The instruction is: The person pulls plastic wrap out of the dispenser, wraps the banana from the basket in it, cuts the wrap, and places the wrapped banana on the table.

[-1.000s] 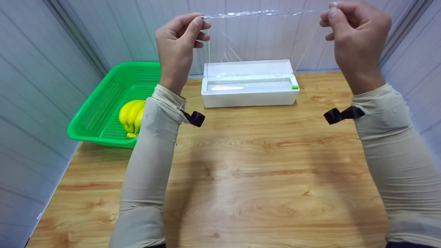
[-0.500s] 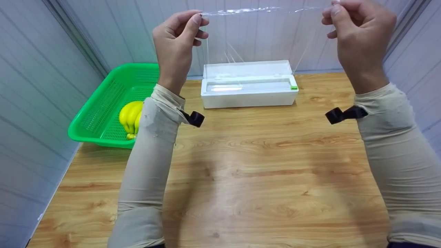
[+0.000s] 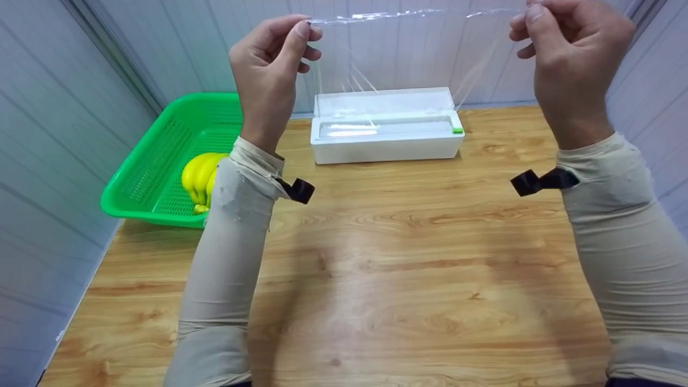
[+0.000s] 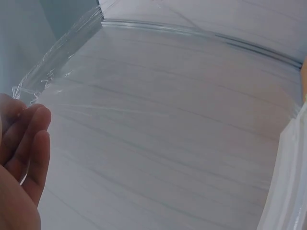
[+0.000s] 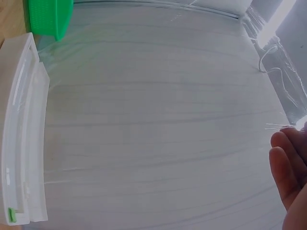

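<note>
A sheet of clear plastic wrap (image 3: 392,17) stretches between both raised hands, its bunched top edge shining. My left hand (image 3: 271,70) pinches one corner between thumb and forefinger. The other corner is pinched by my right hand (image 3: 578,64), near the top of the head view. From there the film runs down to an open white dispenser box (image 3: 387,149), which stands against the back wall with its lid tilted up. A small green slider (image 3: 457,130) sits at the box's right end. In the left wrist view, fine creases fan out from the fingertips (image 4: 43,117).
A green basket (image 3: 115,199) stands at the back left, partly hidden by the left forearm. Yellow bananas (image 3: 199,174) lie in it. Pale panelled walls (image 3: 48,134) enclose the wooden table (image 3: 398,301) at the back and sides.
Both hands have drawn slightly farther apart, the left one going left and the right one going right. The wrap stays pinched and stretched between them.
</note>
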Motion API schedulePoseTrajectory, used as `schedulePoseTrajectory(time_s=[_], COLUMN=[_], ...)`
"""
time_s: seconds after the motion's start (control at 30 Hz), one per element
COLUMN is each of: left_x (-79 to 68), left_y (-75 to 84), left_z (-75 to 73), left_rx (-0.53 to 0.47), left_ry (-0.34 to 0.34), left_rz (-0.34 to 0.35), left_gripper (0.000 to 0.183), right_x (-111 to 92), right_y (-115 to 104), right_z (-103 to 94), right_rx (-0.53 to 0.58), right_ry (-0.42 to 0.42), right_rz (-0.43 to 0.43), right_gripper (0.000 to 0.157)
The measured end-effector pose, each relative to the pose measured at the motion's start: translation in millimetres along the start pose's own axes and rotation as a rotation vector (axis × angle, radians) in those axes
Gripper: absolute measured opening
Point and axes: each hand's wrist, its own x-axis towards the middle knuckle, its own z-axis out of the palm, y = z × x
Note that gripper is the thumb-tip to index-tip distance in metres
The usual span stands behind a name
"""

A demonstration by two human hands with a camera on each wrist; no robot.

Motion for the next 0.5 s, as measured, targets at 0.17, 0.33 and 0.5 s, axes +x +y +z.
schedulePoseTrajectory(time_s=[0.17,0.33,0.5], left_x=[-4.2,-9.2,-18.5], left_y=[4.5,10.5,16.7], left_z=[-3.1,-7.0,-14.4], left_rx=[0.02,0.015,0.009], left_ry=[-0.029,-0.034,-0.066], left_rz=[0.059,0.07,0.055], left_gripper=[0.015,0.013,0.011], right_x=[-3.5,-6.7,-15.9], right_y=[7.4,3.9,-0.6], right_z=[-5.8,-6.1,-8.5], right_rx=[0.015,0.099,0.147], right_ry=[0.0,0.015,0.029], right_rz=[-0.028,-0.029,-0.012], right_gripper=[0.014,0.013,0.011])
